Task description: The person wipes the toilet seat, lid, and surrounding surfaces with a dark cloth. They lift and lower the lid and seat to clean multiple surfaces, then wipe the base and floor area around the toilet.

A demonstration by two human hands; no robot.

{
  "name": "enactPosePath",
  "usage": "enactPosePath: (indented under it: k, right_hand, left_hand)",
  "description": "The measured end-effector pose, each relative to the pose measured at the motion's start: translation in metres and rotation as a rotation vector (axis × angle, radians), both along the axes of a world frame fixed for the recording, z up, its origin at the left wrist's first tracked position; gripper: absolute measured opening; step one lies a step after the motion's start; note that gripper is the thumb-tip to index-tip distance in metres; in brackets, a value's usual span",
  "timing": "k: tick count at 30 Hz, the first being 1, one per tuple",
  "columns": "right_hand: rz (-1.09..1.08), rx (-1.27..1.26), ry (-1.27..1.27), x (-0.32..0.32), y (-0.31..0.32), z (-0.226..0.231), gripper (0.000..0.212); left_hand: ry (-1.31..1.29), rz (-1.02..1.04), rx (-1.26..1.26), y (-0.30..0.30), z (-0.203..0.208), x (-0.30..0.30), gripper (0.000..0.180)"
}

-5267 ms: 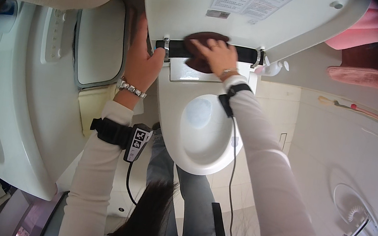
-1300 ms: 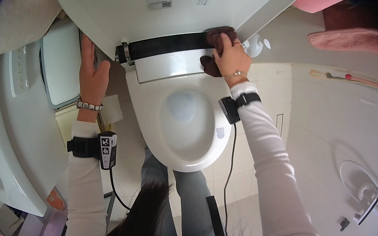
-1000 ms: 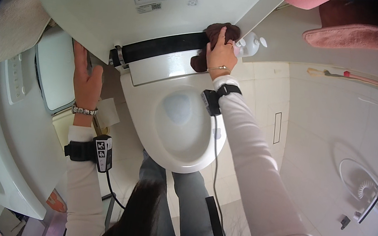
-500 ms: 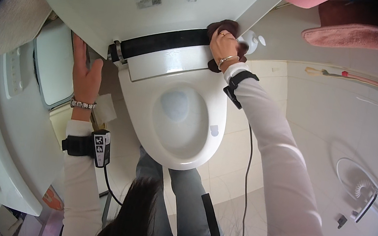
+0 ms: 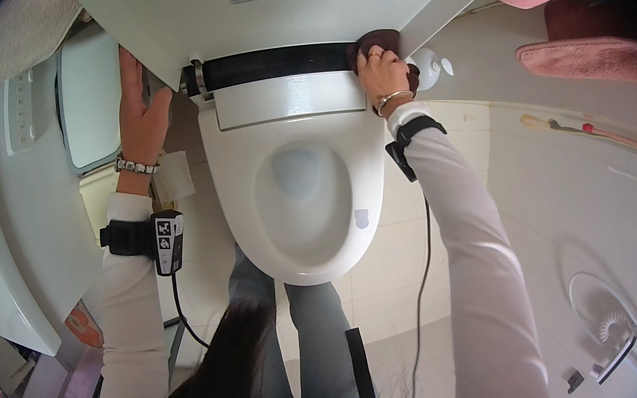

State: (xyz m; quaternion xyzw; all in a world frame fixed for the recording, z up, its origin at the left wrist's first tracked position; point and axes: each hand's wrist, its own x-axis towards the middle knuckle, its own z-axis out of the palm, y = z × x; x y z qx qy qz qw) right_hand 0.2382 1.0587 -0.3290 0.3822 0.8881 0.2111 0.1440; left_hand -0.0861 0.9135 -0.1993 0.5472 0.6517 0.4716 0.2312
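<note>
Right hand (image 5: 380, 71) slid rightward, hiding brown cloth (image 5: 377, 40).

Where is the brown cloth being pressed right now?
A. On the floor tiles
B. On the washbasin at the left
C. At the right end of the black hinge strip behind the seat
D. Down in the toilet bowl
C: the right hand presses the brown cloth against the right end of the black hinge strip, above the toilet bowl.
</note>
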Motion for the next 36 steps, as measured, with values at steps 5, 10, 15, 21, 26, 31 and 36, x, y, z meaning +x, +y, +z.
enactPosePath:
  k: [5,10,15,21,26,31,36]
  right_hand:
    - [-0.239,-0.189,0.425,0.014,0.005,0.030,0.049]
    - [-0.561,-0.211,0.692,0.005,-0.012,0.029,0.057]
    - [-0.806,-0.146,1.038,-0.017,-0.021,0.013,0.054]
    - [-1.015,-0.146,1.147,-0.037,-0.023,0.013,0.051]
    - [-1.142,-0.310,1.083,-0.035,-0.026,0.020,0.053]
    - [-1.226,-0.547,0.862,-0.017,-0.035,0.033,0.052]
    - [-1.067,-0.225,1.284,-0.027,-0.036,0.036,0.055]
  left_hand:
    - [-0.017,0.015,-0.001,0.002,0.004,0.002,0.080]
    - [-0.006,-0.019,0.010,0.002,0.004,0.001,0.080]
    - [-0.001,-0.020,0.018,0.002,0.003,0.001,0.081]
    - [0.016,-0.006,0.014,0.002,0.005,0.001,0.081]
    - [0.043,0.044,-0.018,0.003,0.005,0.001,0.081]
    - [0.049,0.022,-0.001,0.001,0.002,-0.001,0.082]
    - [0.060,0.007,-0.009,0.000,0.001,-0.003,0.082]
